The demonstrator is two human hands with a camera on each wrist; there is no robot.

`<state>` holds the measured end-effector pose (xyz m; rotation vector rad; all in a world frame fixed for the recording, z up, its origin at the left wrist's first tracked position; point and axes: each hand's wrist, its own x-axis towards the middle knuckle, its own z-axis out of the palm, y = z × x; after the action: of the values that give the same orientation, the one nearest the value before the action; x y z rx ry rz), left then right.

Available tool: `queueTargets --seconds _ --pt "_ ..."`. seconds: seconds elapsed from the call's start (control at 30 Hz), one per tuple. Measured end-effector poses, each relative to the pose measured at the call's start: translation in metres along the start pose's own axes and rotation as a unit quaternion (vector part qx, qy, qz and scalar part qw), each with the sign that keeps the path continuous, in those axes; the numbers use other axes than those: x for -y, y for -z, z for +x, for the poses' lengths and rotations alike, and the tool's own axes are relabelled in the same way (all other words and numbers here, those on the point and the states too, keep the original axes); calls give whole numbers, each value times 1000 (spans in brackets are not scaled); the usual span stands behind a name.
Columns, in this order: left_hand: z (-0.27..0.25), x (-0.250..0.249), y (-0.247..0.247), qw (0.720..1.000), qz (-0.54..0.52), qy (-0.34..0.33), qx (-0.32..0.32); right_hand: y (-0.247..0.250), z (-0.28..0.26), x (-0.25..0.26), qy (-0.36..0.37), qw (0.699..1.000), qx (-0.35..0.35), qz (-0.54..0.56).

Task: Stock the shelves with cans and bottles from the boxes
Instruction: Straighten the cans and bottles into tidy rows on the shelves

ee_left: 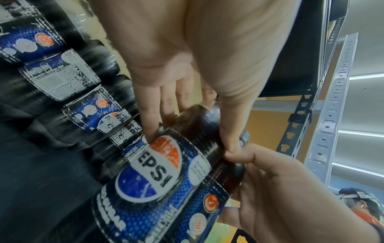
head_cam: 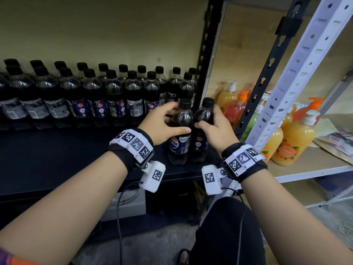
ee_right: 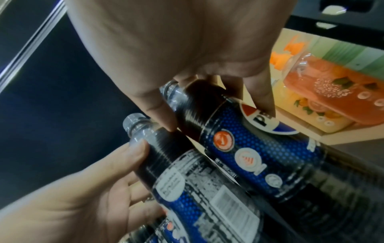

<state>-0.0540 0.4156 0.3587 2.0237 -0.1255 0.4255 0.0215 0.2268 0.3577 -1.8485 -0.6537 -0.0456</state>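
A black shelf fills the left and middle of the head view, its dark board running from the far wall to a near edge. A black slotted upright closes it on the right, and just right of that stands a white perforated post of a second rack with a pale wooden shelf. Along the far part of the black shelf stand two rows of cola bottles, dark with black caps and blue labels, packed side by side up to the upright. On the pale shelf, soap pump bottles in orange, yellow and green stand near the post, with flat packets lying further right.

Near the right end of the black shelf, in front of the rows, two bottles stand upright on the board, touching each other. The left hand has its grip clamped on the left bottle, thumb across the near side above the label and fingers curled round the far side below the cap; the logo faces the viewer. The right hand has its grip clamped on the right bottle in the same way, thumb at the near side, fingers behind the neck. The two thumbs almost meet between the bottles. Both wrists wear black bands with white marker blocks
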Motion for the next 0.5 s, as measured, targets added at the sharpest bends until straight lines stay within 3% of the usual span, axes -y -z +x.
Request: queueTargets --seconds 0.2,0.5 --pt "-4 2 -4 999 40 16 -32 -3 -9 7 11 998 -1 -67" --pt "-10 -11 -5 995 74 42 -43 -6 -16 16 -14 998 -8 -68"
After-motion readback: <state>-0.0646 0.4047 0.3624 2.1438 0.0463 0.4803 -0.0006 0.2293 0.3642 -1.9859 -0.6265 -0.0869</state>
